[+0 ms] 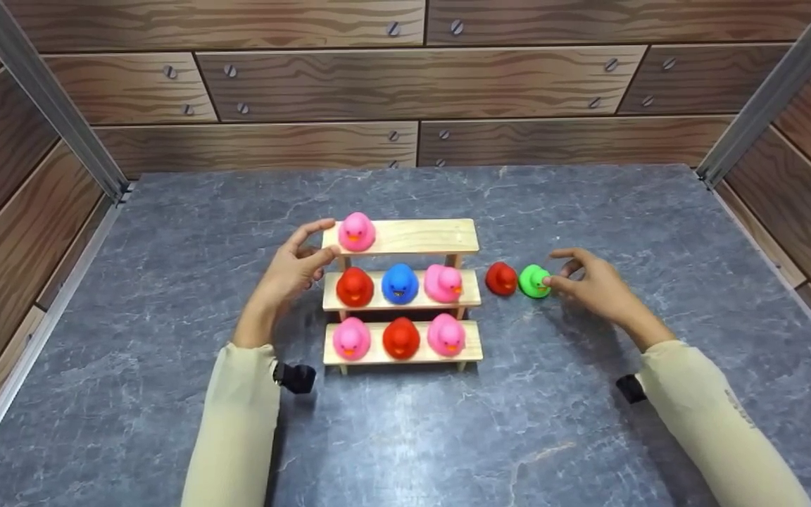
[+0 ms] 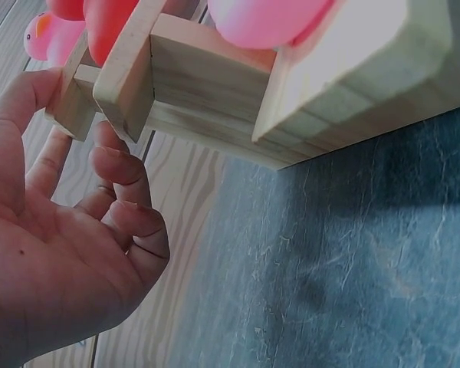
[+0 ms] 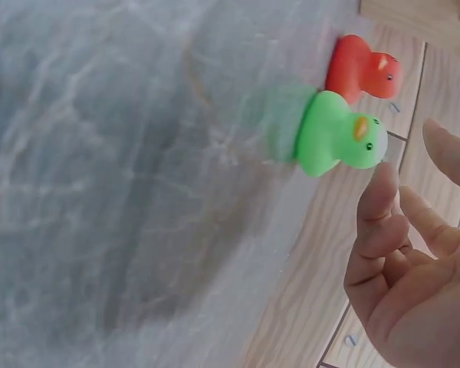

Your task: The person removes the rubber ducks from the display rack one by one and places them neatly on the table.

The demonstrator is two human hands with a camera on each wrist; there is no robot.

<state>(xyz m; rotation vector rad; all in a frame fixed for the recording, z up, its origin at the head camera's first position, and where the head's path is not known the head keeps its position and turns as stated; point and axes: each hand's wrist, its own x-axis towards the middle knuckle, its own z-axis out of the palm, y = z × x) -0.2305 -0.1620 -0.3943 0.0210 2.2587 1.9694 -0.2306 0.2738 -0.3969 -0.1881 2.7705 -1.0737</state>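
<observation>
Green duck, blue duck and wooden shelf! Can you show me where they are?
Green duck (image 3: 327,136): right wrist view, on its body.
Blue duck (image 1: 400,279): head view, on its head.
Wooden shelf (image 1: 425,236): head view, on the bare part of its top board.

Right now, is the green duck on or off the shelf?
Off: the green duck sits on the gray tabletop beside a red duck, to the right of the wooden shelf.
</observation>
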